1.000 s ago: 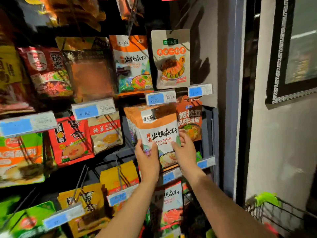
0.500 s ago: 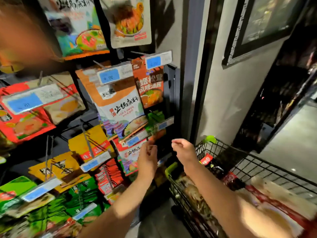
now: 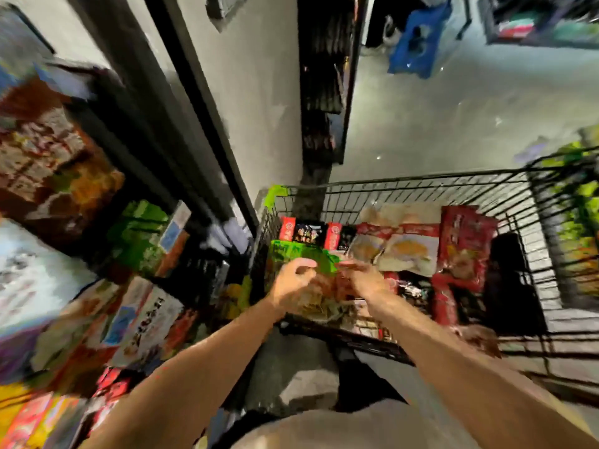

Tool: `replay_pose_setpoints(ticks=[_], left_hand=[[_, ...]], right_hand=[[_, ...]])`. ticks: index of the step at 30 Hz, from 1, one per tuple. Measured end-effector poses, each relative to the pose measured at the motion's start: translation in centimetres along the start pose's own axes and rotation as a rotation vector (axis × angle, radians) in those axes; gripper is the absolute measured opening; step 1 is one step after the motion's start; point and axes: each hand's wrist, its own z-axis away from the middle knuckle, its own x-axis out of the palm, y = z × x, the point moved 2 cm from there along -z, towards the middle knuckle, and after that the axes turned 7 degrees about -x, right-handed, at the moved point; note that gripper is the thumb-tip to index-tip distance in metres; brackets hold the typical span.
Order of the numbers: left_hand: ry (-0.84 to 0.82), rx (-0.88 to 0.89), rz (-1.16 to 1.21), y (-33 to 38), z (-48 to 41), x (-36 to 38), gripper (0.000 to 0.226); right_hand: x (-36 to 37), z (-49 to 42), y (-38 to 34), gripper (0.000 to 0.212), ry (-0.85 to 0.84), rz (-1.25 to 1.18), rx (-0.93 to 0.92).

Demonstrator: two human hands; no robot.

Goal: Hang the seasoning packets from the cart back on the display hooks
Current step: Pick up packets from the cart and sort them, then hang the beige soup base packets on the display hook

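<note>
A black wire cart [image 3: 421, 177] stands in front of me, holding several seasoning packets: a green one [image 3: 291, 253], a beige one [image 3: 403, 251], a red one [image 3: 463, 236] and small black-and-red ones [image 3: 308, 231]. My left hand [image 3: 291, 285] hovers over the cart's near left corner, fingers curled apart with nothing in them. My right hand [image 3: 364, 281] is beside it, its fingertips at the green packet's edge; blur hides whether they grip it. The display rack with hanging packets [image 3: 146, 319] is at the left, heavily blurred.
A grey wall and dark pillar [image 3: 259, 92] stand between the rack and the cart. A blue crate [image 3: 418, 43] sits on the floor far ahead. More green-packed goods [image 3: 580, 222] are beyond the cart's right side.
My view swung down and right from the display rack to the cart. Both hands left the hung packet and dropped over the cart's packets.
</note>
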Motion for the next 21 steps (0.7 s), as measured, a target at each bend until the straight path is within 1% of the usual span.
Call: replay_pose_setpoints(ticks=[2,4,6,7,9,12,13,14,16,17,18,19,20,21], left_hand=[[-0.003,-0.010,0.033,0.8,-1.5,1.7,0.017],[-0.014,-0.062,0.067,1.5,-3.2,3.5,0.009],[-0.043,-0.157,0.115,2.5,-4.9,5.5,0.012],[-0.061,-0.168,0.123,2.9,-6.0,6.5,0.015],[-0.083,-0.193,0.082,3.8,-7.8,7.9,0.022],[-0.086,-0.236,0.038,4.2,-10.1,9.3,0.021],[-0.085,-0.232,0.038,4.2,-10.8,9.7,0.021],[-0.090,-0.231,0.051,4.3,-11.6,10.2,0.022],[-0.099,-0.214,0.062,4.5,-12.8,10.8,0.024],[-0.101,-0.215,0.055,4.7,-13.7,11.3,0.025],[-0.109,-0.221,0.056,4.8,-14.6,11.9,0.026],[-0.127,-0.225,0.069,5.1,-15.1,12.5,0.028],[-0.151,-0.226,0.089,5.3,-15.5,13.0,0.029],[-0.162,-0.227,0.104,5.3,-15.9,13.5,0.030]], right_hand=[[-2.3,-1.1,1.0,0.015,0.106,-0.063,0.066],[-3.8,-3.0,2.2,0.017,0.116,-0.072,0.117],[-5.0,-5.3,3.5,0.019,0.140,-0.091,0.177],[-5.5,-6.6,4.0,0.020,0.157,-0.087,0.196],[-6.4,-8.9,4.8,0.015,0.193,-0.120,0.224],[-7.1,-11.8,5.7,0.009,0.243,-0.174,0.278],[-7.0,-12.5,5.9,0.015,0.256,-0.175,0.290],[-7.1,-13.4,5.9,0.026,0.256,-0.182,0.295],[-6.9,-14.8,6.2,0.051,0.270,-0.168,0.260],[-6.9,-15.9,6.8,0.059,0.280,-0.154,0.246],[-7.0,-17.0,7.3,0.062,0.294,-0.141,0.239],[-7.1,-17.8,7.1,0.060,0.318,-0.142,0.241],[-7.1,-18.3,6.8,0.051,0.348,-0.154,0.270],[-7.2,-18.7,6.4,0.037,0.348,-0.186,0.285]])
